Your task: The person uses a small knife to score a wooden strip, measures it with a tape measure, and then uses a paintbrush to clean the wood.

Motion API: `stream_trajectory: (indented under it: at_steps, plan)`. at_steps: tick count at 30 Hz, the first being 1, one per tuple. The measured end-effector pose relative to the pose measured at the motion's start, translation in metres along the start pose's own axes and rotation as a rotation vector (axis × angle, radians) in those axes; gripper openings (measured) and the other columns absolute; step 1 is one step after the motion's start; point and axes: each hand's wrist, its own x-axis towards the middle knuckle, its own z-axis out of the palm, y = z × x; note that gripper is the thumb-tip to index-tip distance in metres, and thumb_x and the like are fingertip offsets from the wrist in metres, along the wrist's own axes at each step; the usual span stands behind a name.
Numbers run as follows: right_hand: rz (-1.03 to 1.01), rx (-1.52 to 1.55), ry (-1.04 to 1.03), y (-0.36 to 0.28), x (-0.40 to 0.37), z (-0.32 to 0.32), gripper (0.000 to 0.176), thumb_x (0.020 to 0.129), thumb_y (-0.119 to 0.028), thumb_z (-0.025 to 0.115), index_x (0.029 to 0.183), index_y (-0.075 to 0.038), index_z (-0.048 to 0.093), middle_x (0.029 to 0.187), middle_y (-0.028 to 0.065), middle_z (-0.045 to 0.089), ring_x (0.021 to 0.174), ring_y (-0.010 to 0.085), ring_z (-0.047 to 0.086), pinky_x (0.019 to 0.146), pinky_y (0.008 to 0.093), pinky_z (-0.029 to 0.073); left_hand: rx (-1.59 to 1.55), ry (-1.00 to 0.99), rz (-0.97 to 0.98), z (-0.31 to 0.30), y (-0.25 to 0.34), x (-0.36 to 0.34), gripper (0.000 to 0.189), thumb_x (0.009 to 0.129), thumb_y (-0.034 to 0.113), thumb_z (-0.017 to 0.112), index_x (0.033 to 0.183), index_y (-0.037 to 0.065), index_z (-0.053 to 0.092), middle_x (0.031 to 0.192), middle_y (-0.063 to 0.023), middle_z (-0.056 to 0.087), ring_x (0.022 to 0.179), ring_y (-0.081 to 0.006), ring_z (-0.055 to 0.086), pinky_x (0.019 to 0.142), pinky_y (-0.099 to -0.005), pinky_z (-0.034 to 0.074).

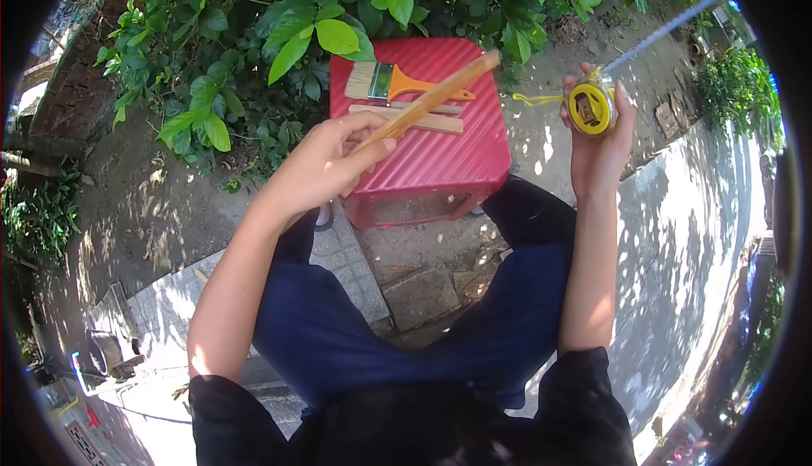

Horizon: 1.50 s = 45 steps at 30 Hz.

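Observation:
My left hand (331, 159) is closed around one end of a flat wooden strip (444, 88), which slants up and to the right above a red plastic stool (461, 157). In my right hand (602, 149) is a yellow tape measure (591, 108), held off to the right of the stool. Its blade (664, 30) extends toward the upper right, and a yellow cord (537, 99) hangs out to the left. On the stool lie a paintbrush (406, 84) with an orange handle and pale bristles, and another wooden piece (440, 123). A thin stick beside them is partly hidden.
Leafy green bushes (338, 9) crowd the far side of the stool and overhang its back edge. My knees are on either side of the stool. Grey paving (351, 271) and bare soil lie below, with a sunlit concrete path (677, 238) at the right.

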Motion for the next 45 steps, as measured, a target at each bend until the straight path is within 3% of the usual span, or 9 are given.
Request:
stream_trajectory:
  at_steps: [3, 8, 13, 21, 25, 34, 40, 43, 45]
  plan:
    - [-0.079, -0.459, -0.168, 0.004, -0.007, 0.001, 0.045, 0.104, -0.040, 0.054, 0.121, -0.001, 0.069, 0.102, 0.0066, 0.071, 0.089, 0.0123, 0.060, 0.080, 0.0280, 0.045, -0.192, 0.074, 0.042, -0.003, 0.009, -0.002, 0.030, 0.101, 0.022, 0.068, 0.124, 0.003, 0.061, 0.077, 0.0027, 0.057, 0.047, -0.0015, 0.039, 0.042, -0.0202, 0.027]
    - [-0.029, -0.615, -0.309, 0.012, -0.016, 0.007, 0.034, 0.095, -0.028, 0.072, 0.113, 0.001, 0.073, 0.100, 0.0024, 0.070, 0.092, 0.0096, 0.060, 0.081, 0.0251, 0.046, -0.268, 0.198, 0.183, -0.015, 0.010, -0.006, 0.028, 0.101, 0.019, 0.067, 0.120, 0.003, 0.055, 0.084, 0.0005, 0.057, 0.044, -0.0016, 0.040, 0.039, -0.0188, 0.026]
    - [0.038, -0.749, -0.320, 0.007, -0.014, -0.015, 0.031, 0.094, -0.024, 0.072, 0.113, 0.001, 0.073, 0.101, 0.0050, 0.070, 0.093, 0.0116, 0.062, 0.083, 0.0260, 0.048, -0.398, 0.274, 0.232, -0.038, 0.005, -0.020, 0.028, 0.096, 0.016, 0.062, 0.119, 0.004, 0.051, 0.086, -0.0025, 0.057, 0.043, -0.0042, 0.041, 0.038, -0.0198, 0.029]
    - [0.033, -0.902, -0.315, 0.015, -0.008, -0.070, 0.030, 0.096, -0.024, 0.069, 0.113, 0.001, 0.072, 0.099, 0.0052, 0.069, 0.093, 0.0121, 0.061, 0.083, 0.0270, 0.047, -0.495, 0.209, 0.126, -0.060, 0.001, -0.040, 0.049, 0.104, 0.050, 0.036, 0.112, 0.004, 0.053, 0.062, 0.0040, 0.037, 0.037, -0.0060, 0.032, 0.033, -0.0216, 0.029]
    - [0.072, -0.873, -0.321, 0.015, -0.011, -0.065, 0.029, 0.097, -0.023, 0.068, 0.115, -0.001, 0.072, 0.099, 0.0041, 0.067, 0.090, 0.0124, 0.060, 0.081, 0.0268, 0.047, -0.597, 0.244, 0.032, -0.054, 0.006, -0.036, 0.064, 0.105, 0.069, 0.025, 0.093, 0.010, 0.048, 0.060, 0.0038, 0.037, 0.036, -0.0075, 0.032, 0.033, -0.0219, 0.030]
    - [0.003, -0.967, -0.367, 0.017, -0.015, -0.061, 0.029, 0.095, -0.022, 0.072, 0.111, 0.002, 0.068, 0.093, 0.0031, 0.063, 0.086, 0.0125, 0.058, 0.078, 0.0275, 0.045, -0.504, 0.371, 0.013, -0.048, 0.004, -0.029, 0.063, 0.106, 0.067, 0.033, 0.074, 0.013, 0.043, 0.053, 0.0039, 0.037, 0.034, -0.0077, 0.035, 0.031, -0.0226, 0.031]
    - [0.048, -0.922, -0.329, 0.024, -0.013, -0.068, 0.026, 0.089, -0.020, 0.060, 0.107, -0.002, 0.066, 0.077, -0.0033, 0.049, 0.072, 0.0074, 0.043, 0.064, 0.0259, 0.030, -0.479, 0.374, 0.002, -0.049, 0.004, -0.030, 0.062, 0.106, 0.064, 0.036, 0.075, 0.012, 0.046, 0.055, 0.0035, 0.040, 0.035, -0.0073, 0.037, 0.033, -0.0227, 0.032]
    - [0.116, -0.929, -0.339, 0.014, -0.017, -0.057, 0.026, 0.086, -0.015, 0.059, 0.107, 0.001, 0.066, 0.087, 0.0023, 0.061, 0.080, 0.0100, 0.055, 0.072, 0.0253, 0.042, -0.438, 0.308, -0.006, -0.041, 0.004, -0.028, 0.061, 0.106, 0.063, 0.039, 0.078, 0.009, 0.051, 0.056, 0.0022, 0.044, 0.037, -0.0070, 0.038, 0.035, -0.0230, 0.033]
    - [0.133, -0.914, -0.411, 0.017, -0.019, -0.049, 0.028, 0.087, -0.019, 0.060, 0.107, 0.000, 0.066, 0.086, 0.0018, 0.061, 0.078, 0.0096, 0.053, 0.070, 0.0257, 0.042, -0.403, 0.256, -0.010, -0.032, 0.007, -0.027, 0.061, 0.106, 0.061, 0.041, 0.080, 0.007, 0.054, 0.058, 0.0019, 0.046, 0.038, -0.0069, 0.038, 0.035, -0.0229, 0.032]
